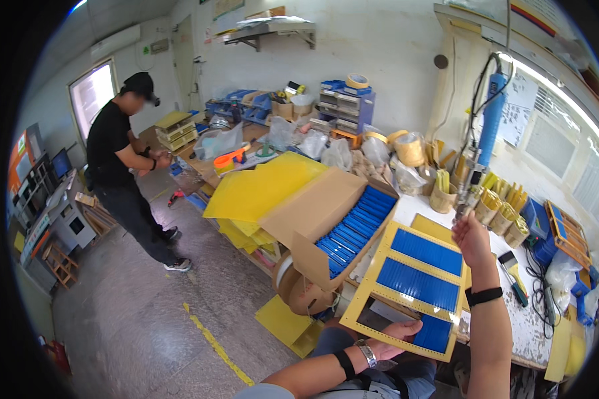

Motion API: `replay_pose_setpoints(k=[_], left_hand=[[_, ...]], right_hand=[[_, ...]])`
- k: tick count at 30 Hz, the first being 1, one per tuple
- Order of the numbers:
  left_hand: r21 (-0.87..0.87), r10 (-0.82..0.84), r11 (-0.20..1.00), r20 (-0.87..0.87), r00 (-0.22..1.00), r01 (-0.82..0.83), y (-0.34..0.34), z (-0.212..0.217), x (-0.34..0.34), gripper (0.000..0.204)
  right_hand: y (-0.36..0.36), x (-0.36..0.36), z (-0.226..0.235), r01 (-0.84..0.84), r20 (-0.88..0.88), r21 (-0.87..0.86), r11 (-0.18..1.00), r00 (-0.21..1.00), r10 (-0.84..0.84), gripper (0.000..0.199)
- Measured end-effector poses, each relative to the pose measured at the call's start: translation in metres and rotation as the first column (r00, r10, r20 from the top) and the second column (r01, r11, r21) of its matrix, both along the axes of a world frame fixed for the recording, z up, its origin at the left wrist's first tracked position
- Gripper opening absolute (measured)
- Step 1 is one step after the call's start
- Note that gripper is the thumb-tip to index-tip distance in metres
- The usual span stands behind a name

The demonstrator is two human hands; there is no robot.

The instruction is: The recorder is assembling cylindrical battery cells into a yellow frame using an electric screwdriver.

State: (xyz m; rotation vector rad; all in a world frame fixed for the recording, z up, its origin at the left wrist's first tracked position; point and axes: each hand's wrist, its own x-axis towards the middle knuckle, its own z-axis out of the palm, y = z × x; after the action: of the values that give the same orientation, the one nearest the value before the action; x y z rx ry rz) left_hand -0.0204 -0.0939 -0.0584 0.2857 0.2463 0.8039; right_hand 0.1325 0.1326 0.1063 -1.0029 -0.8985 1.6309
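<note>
A yellow frame with rows of blue strips lies tilted above my lap. My left hand grips its near edge, the thumb resting by the blue strips in the nearest row. That row is only partly filled, with a dark gap at its left. My right hand is raised above the frame's far right corner, fingers curled in a pinch at the lower end of a hanging blue power screwdriver. What the fingertips hold is too small to make out. Left of the frame stands an open cardboard box packed with blue strips.
Yellow sheets lie behind the box. Cups of yellow strips, a brush and black cables occupy the white bench to the right. Small drawers stand at the back. A co-worker stands at the left, hands over another bench.
</note>
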Motion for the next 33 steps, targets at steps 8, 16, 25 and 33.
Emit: replay_pose_setpoints(k=[8, 16, 25, 33], left_hand=[[0.004, 0.074, 0.997, -0.059, 0.996, -0.074, 0.008, -0.018, -0.004, 0.032], [0.022, 0.049, 0.999, -0.103, 0.993, -0.047, 0.008, -0.006, 0.006, 0.033], [-0.012, 0.091, 0.996, -0.128, 0.988, -0.093, 0.002, 0.003, -0.002, 0.032], [0.013, 0.081, 0.997, -0.13, 0.988, -0.08, 0.005, -0.004, 0.001, 0.029]], right_hand=[[-0.009, -0.038, 0.121, 0.154, 0.105, 0.831, 0.534, 0.9, -0.424, 0.062], [-0.021, -0.032, 0.177, -0.095, 0.286, 0.714, 0.694, 0.944, -0.165, 0.092], [-0.095, -0.025, 0.158, -0.056, -0.006, 0.628, 0.776, 0.997, 0.077, 0.023], [-0.133, -0.025, 0.073, 0.029, -0.028, 0.635, 0.772, 0.999, -0.015, 0.034]])
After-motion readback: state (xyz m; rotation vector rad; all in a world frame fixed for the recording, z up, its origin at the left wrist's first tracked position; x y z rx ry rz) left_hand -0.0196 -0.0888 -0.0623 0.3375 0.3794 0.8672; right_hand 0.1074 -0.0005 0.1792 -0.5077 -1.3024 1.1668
